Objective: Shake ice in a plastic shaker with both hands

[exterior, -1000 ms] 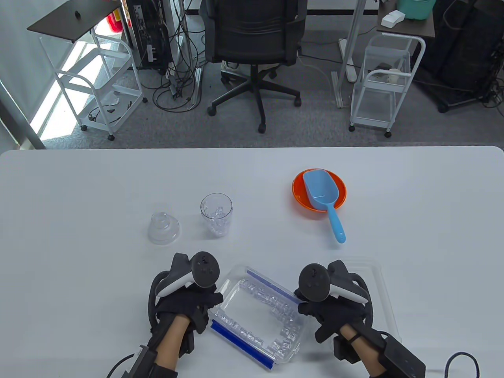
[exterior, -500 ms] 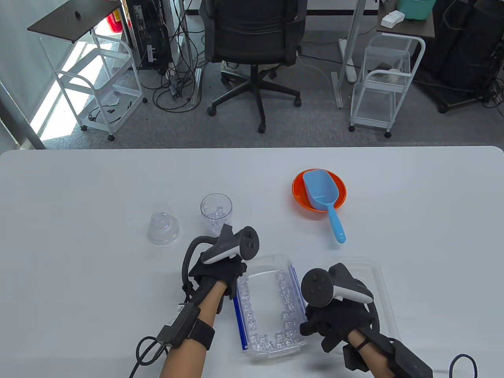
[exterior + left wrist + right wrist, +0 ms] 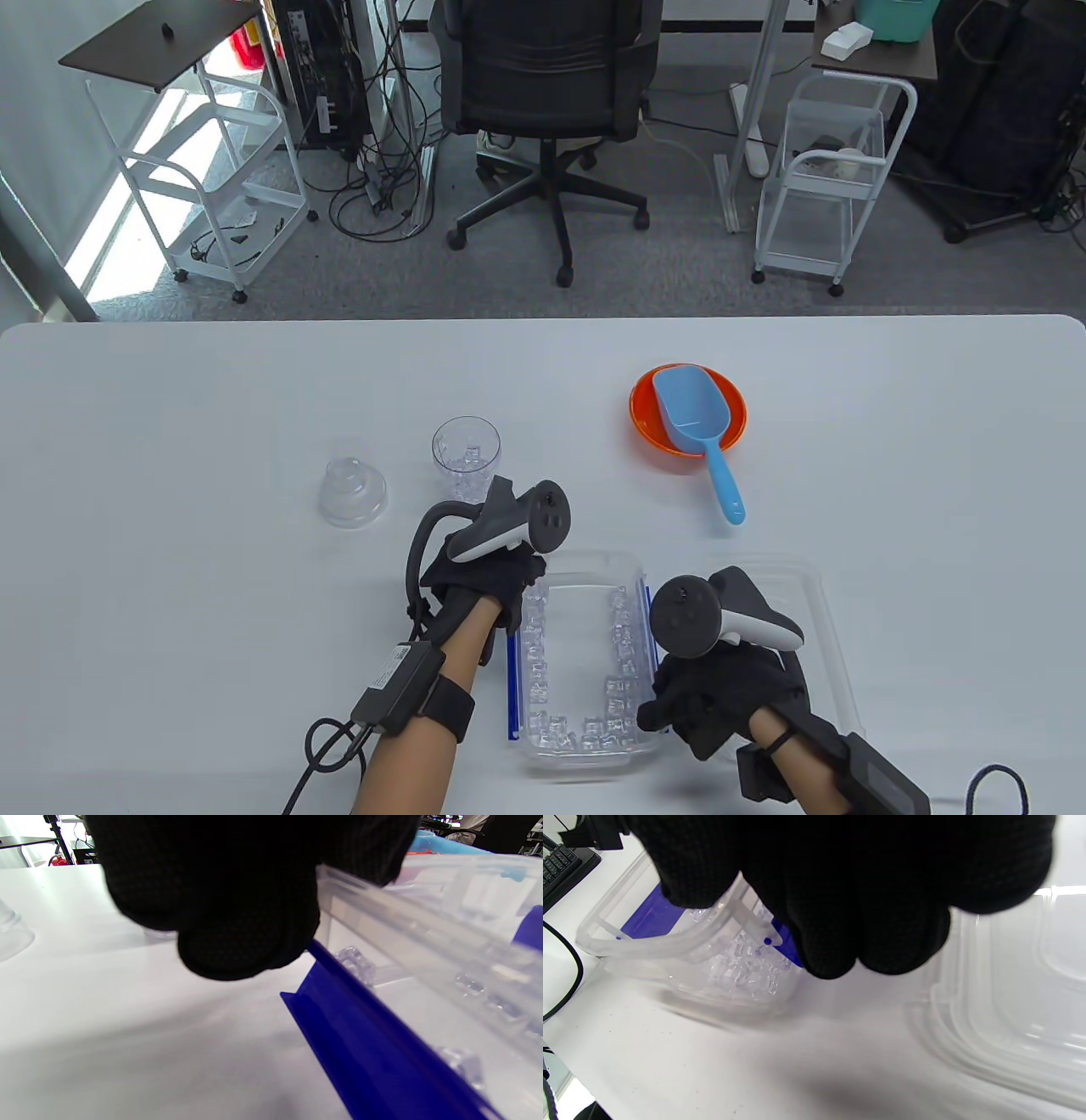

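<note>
Fingers [image 3: 237,942] of L hand [image 3: 479,586] and R hand [image 3: 721,688] curl on ice tub [image 3: 585,747] rims; shaker cup [image 3: 466,463], upright, lies just beyond L fingers, nearer L hand.

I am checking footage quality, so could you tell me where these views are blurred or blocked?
Table view: sharp and evenly lit. Left wrist view: the left hand is a dark mass blocking the top, and the ice container looks soft. Right wrist view: the right hand fills the top, container rim smeared.
</note>
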Tool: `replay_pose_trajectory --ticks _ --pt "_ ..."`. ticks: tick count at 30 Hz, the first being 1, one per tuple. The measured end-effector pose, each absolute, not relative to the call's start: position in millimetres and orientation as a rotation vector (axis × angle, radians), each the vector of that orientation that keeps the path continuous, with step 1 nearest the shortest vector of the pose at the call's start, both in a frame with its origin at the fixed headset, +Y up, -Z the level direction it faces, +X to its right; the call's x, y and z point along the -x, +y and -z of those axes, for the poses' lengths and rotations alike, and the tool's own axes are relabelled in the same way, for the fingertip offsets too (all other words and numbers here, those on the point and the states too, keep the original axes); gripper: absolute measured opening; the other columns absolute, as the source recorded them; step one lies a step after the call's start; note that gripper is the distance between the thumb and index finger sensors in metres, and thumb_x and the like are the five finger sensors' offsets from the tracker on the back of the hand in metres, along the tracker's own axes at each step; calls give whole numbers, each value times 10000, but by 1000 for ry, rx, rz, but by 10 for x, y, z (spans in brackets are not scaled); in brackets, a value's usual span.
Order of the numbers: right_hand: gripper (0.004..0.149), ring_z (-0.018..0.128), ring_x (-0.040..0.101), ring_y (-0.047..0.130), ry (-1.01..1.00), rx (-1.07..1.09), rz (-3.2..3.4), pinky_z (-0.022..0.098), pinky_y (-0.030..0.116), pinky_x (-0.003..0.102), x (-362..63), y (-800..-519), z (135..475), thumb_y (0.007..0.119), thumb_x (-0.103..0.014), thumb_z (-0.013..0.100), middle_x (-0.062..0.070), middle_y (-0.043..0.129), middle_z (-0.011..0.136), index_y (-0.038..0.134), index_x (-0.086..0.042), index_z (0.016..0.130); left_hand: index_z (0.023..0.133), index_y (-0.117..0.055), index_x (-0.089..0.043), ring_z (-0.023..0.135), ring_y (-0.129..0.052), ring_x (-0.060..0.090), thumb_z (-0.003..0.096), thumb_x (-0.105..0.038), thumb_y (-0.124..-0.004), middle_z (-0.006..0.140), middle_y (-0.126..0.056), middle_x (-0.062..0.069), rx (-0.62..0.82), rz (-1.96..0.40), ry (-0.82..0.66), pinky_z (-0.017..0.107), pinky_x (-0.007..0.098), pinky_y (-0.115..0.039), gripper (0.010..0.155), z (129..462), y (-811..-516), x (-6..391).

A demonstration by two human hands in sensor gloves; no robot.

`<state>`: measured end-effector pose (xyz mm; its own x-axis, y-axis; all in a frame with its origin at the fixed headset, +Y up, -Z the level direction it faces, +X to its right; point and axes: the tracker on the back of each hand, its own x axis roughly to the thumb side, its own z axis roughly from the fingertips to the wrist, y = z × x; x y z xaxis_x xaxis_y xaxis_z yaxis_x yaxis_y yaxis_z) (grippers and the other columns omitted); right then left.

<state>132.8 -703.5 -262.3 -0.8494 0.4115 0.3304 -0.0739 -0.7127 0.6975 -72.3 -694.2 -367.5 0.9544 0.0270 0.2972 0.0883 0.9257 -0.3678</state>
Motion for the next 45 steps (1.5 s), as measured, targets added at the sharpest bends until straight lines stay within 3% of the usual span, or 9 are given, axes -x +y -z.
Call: replay_pose_trajectory --ticks 4,11,21,25,29,33,39,43,45 --pt "533 381 411 1059 1004 -650 -2601 260 892 504 -1424 -6922 2635 767 -395 512 208 1071 552 927 69 718 1024 -659 -109 528 -1044 210 575 -469 -675 745 -979 70 375 1 -336 391 312 -880 575 3649 -6887 790" --pt "553 484 448 1008 658 -502 -2468 332 857 524 -1857 -6465 2641 717 -408 553 245 1004 678 868 32 851 1030 -656 -47 517 -1051 272 586 -516 -613 801 -972 150 205 -129 -328 371 348 -878 647 3426 -6649 1089" --pt "729 745 603 792 324 169 -2455 495 720 649 -2549 -6492 2831 638 -455 594 372 733 951 502 63 1088 1030 -665 -48 525 -1052 274 589 -525 -604 801 -977 150 127 -97 -344 377 348 -880 652 2781 -6625 1382" --pt "869 865 768 481 566 375 -2553 534 596 776 -2630 -6872 2882 644 -500 579 447 393 1104 253 53 1124 1028 -666 -47 524 -1053 272 590 -525 -603 798 -978 150 97 -124 -372 376 347 -881 651 2688 -6678 1382" --pt "1047 883 787 231 832 500 -2474 538 427 856 -2666 -7387 2910 626 -565 547 478 69 1060 -89 38 1017 1025 -665 -44 526 -1053 270 590 -521 -603 796 -976 150 125 -124 -386 375 345 -881 649 2657 -6749 1401" --pt "1086 880 747 87 992 593 -2581 553 346 870 -2618 -7593 2915 699 -519 521 448 -11 1031 -132 6 983 1021 -669 -43 524 -1054 271 588 -521 -603 795 -978 150 137 -104 -395 373 345 -882 649 2641 -6796 1407" --pt "1138 917 595 547 779 702 -2859 628 611 692 -2524 -7447 2907 742 -520 406 349 440 1028 -22 47 1030 1023 -666 -43 525 -1055 270 587 -522 -604 796 -977 149 107 -105 -416 372 342 -883 650 2610 -6759 1360" --pt "1093 668 331 860 682 637 -2779 526 795 516 -2591 -7267 2877 804 -398 422 216 630 911 27 82 1022 1021 -667 -44 523 -1056 265 587 -523 -603 793 -980 146 74 -117 -424 369 339 -885 650 2580 -6719 1356" --pt "1030 585 253 878 639 553 -2638 456 839 430 -2656 -7159 2858 818 -329 453 168 679 858 70 82 1030 1019 -669 -39 518 -1057 268 587 -521 -604 789 -981 149 61 -130 -402 365 340 -884 650 2571 -6704 1362"
